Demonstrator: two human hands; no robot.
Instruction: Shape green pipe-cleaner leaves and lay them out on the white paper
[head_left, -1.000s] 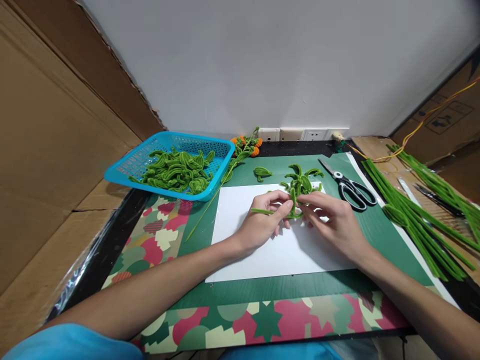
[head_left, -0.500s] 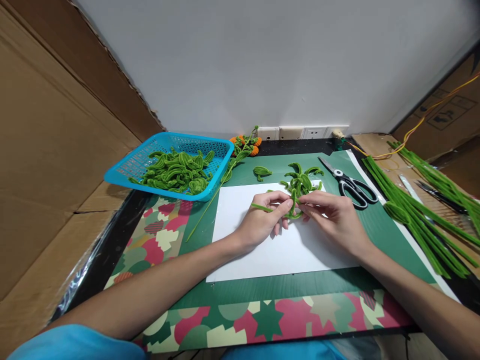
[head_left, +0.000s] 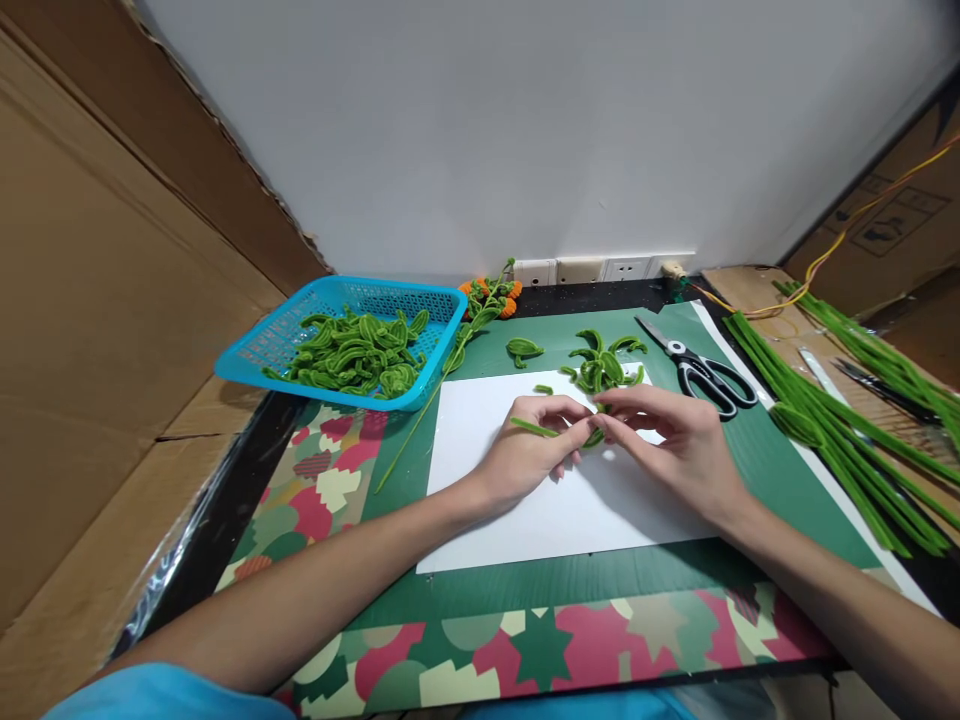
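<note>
Above the white paper (head_left: 495, 530), my left hand (head_left: 529, 447) is closed on a green pipe cleaner (head_left: 534, 428), whose one end sticks out to the left across the fingers. My right hand (head_left: 667, 440) pinches the same pipe cleaner, thumb and forefinger meeting the left fingertips. Most of the held piece is hidden behind the fingers; a bent part shows just below them. Just beyond the hands lies a pile of green pipe-cleaner leaves (head_left: 602, 368). A short green piece (head_left: 543, 389) rests on the paper, and a single leaf (head_left: 523, 350) lies behind it.
A blue basket (head_left: 442, 390) of green leaves stands at the left. Beside it lies a long green stem (head_left: 412, 433) near orange flowers (head_left: 508, 305). Scissors (head_left: 705, 380) lie right of the pile. Bundles of green pipe cleaners (head_left: 847, 450) lie farther right, near black-handled tools (head_left: 885, 392).
My fingertips have drawn closer together, and my right hand's fingers now cover more of the green piece. A short green piece on the paper is now in plain view.
</note>
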